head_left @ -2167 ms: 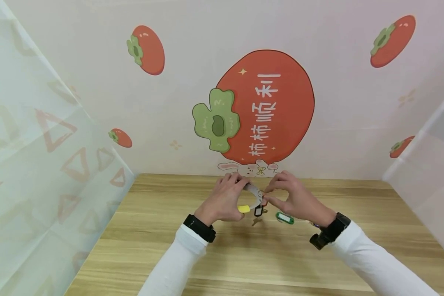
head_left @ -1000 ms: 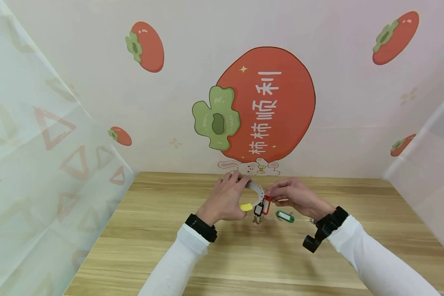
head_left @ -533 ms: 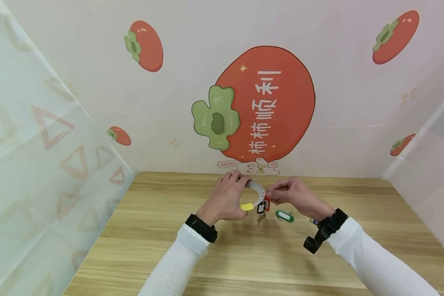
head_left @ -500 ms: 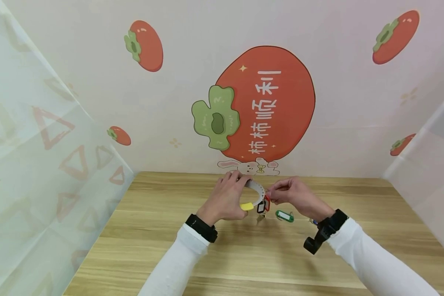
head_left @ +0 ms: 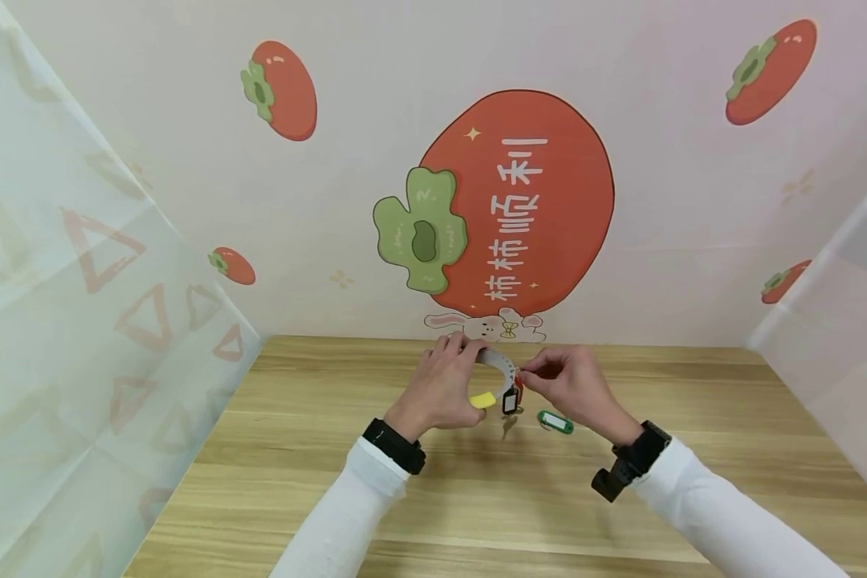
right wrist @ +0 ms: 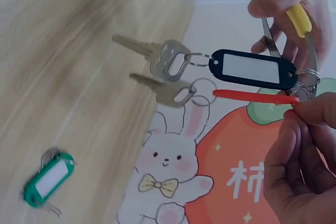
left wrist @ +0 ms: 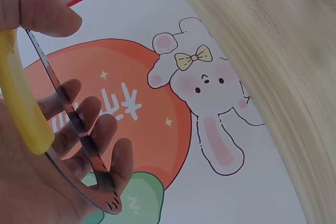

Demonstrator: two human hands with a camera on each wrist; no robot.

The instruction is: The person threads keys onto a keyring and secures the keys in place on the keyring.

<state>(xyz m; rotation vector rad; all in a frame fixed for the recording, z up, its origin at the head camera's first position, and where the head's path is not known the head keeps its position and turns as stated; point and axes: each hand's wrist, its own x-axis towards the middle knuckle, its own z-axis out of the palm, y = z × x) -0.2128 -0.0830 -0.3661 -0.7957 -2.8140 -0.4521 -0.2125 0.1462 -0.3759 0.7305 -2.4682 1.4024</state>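
Observation:
My left hand (head_left: 444,387) holds a curved metal band (head_left: 504,366) with a yellow grip (left wrist: 23,95); its exact kind is unclear. Hanging from the band by a split ring is a black key tag (right wrist: 252,69) with a key (right wrist: 169,60). Beside it, edge-on to the right wrist camera, is a red key tag (right wrist: 252,96) with a second key (right wrist: 174,94). My right hand (head_left: 576,388) pinches the small ring at the red tag's end, close against the band. Fingertips partly hide whether that ring is threaded onto the band.
A green key tag (head_left: 555,422) lies on the wooden table (head_left: 318,498), right of the hanging keys. Behind the table rises a wall (head_left: 679,297) printed with persimmons and a rabbit. A pale sheet (head_left: 65,337) closes off the left side.
My right hand has shifted its pinch at the red tag's ring and moved slightly left toward the band. The red tag has turned and hangs partly behind the black one. My left hand stays nearly still.

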